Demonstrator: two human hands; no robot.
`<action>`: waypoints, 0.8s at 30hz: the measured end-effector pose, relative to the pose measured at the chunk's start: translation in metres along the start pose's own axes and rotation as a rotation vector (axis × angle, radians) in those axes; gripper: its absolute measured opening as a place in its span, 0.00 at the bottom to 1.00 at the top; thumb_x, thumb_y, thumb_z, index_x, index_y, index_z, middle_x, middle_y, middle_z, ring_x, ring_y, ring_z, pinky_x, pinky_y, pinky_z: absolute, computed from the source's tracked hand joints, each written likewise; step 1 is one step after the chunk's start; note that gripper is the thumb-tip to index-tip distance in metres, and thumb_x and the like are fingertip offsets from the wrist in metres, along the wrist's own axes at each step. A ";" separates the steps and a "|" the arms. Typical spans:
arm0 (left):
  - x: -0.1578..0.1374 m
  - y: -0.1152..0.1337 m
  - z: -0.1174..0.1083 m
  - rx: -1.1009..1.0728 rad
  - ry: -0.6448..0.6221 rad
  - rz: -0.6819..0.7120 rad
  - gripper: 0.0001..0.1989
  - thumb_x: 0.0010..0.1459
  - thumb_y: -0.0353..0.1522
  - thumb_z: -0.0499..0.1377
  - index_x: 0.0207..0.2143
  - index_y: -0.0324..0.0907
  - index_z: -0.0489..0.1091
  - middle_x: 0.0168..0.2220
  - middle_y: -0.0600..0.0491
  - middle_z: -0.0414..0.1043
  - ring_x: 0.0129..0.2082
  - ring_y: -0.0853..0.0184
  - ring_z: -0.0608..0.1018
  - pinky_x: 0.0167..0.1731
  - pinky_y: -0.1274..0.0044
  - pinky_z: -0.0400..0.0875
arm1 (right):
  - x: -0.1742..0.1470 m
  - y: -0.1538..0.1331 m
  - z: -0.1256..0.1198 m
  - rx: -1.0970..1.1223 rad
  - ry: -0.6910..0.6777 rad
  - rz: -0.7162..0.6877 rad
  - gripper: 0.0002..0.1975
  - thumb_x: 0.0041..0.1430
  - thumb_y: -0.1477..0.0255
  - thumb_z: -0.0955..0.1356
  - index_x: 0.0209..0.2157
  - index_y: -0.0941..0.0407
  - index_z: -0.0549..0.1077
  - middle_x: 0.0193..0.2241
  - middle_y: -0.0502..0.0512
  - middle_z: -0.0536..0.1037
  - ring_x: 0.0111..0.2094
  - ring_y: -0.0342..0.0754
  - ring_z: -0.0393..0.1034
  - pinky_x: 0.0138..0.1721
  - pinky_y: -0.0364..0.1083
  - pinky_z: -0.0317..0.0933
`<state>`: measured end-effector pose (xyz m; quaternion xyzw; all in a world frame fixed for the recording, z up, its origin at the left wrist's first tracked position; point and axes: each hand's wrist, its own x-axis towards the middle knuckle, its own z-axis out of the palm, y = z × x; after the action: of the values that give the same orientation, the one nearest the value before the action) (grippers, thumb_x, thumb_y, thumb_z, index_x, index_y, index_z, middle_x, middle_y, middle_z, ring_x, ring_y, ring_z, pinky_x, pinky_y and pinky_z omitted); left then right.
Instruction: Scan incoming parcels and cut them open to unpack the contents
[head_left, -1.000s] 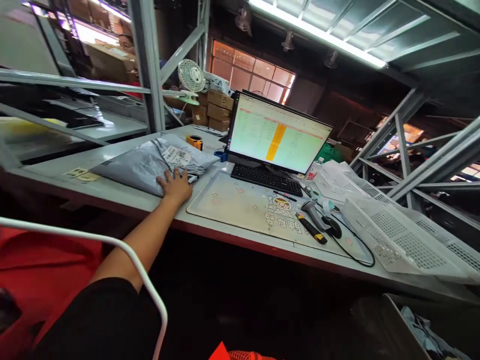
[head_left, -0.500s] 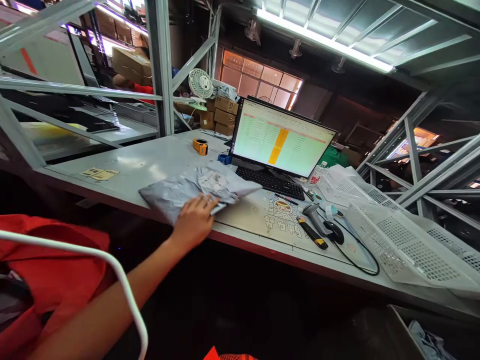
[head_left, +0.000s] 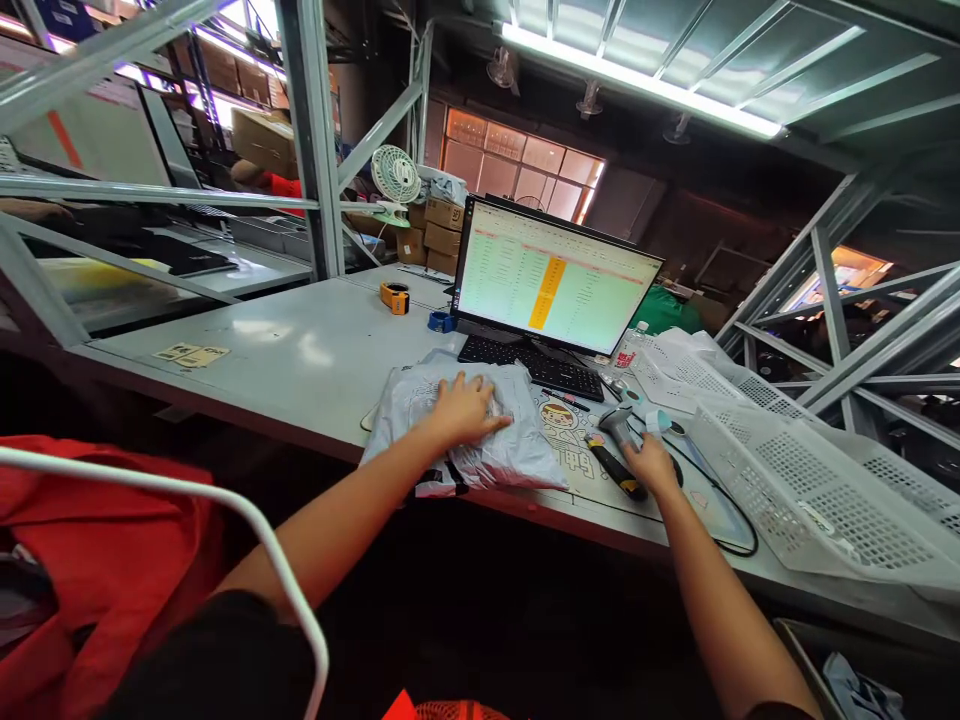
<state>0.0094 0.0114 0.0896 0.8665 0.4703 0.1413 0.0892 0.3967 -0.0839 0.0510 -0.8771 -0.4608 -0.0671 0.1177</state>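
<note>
Parcel (head_left: 521, 445) (grey-white plastic bag) has shifted fast: ~1 s ago it lay over on L part of desk (head_left: 292, 385), ½ s ago it was partway across, now it's on the mat (head_left: 589, 490) in front of the keyboard (head_left: 574, 376) & monitor (head_left: 555, 270). Its near edge sits at, maybe a bit past, the desk's front edge. The label seen on top earlier isn't clear now; can't tell if the bag got flipped or the hand just covers it.

L hand (head_left: 466, 412) = palm down on top of parcel, fingers spread, pressing not gripping, AFAICT.

R hand (head_left: 651, 462) is the new arrival, wasn't in view in either earlier pic. It's at the handle of the scanner (head_left: 616, 424), which lies on the mat R of the parcel; fingers partly hidden, so can't tell if they're closed round it. Scanner looks unmoved so far. Hands well apart from each other.

Black/yellow cutter (head_left: 616, 468) lies btwn parcel & R hand, right by the scanner, untouched AFAICT. Pen (head_left: 566, 400) is beyond parcel, nr keyboard.

For the work (my read): it's gone from one-handed sliding to two-handed, w/ parcel steadied and scanner within R hand's reach.
</note>
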 end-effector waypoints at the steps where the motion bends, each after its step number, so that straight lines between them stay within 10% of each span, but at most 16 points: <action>1: 0.007 0.013 0.016 0.010 -0.065 -0.042 0.44 0.65 0.55 0.56 0.74 0.39 0.57 0.75 0.35 0.45 0.73 0.26 0.46 0.64 0.33 0.40 | 0.005 -0.004 0.004 0.001 -0.028 0.017 0.30 0.66 0.61 0.67 0.62 0.67 0.70 0.55 0.77 0.77 0.57 0.63 0.75 0.57 0.56 0.66; 8: -0.003 0.051 0.110 0.073 0.125 0.271 0.43 0.68 0.57 0.50 0.77 0.48 0.47 0.78 0.48 0.32 0.74 0.33 0.26 0.59 0.32 0.15 | 0.032 -0.020 0.017 0.024 -0.174 0.087 0.33 0.64 0.58 0.69 0.64 0.63 0.68 0.56 0.75 0.76 0.57 0.65 0.74 0.55 0.58 0.68; 17: -0.003 0.054 0.089 0.123 0.074 0.249 0.38 0.69 0.53 0.52 0.75 0.48 0.53 0.78 0.47 0.38 0.75 0.32 0.33 0.63 0.31 0.25 | 0.031 -0.041 0.012 -0.003 -0.146 0.157 0.30 0.65 0.65 0.69 0.63 0.68 0.68 0.58 0.79 0.74 0.60 0.67 0.71 0.58 0.56 0.65; 24: -0.039 0.096 0.083 0.141 0.074 0.250 0.28 0.72 0.30 0.49 0.70 0.25 0.59 0.70 0.31 0.58 0.72 0.49 0.63 0.70 0.60 0.56 | 0.017 -0.038 -0.070 0.111 -0.052 -0.055 0.21 0.65 0.57 0.67 0.47 0.61 0.78 0.42 0.67 0.82 0.45 0.61 0.78 0.42 0.50 0.68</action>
<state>0.0923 -0.0753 0.0326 0.9166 0.3705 0.1498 -0.0076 0.3743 -0.0682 0.1281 -0.8576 -0.4908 -0.0217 0.1524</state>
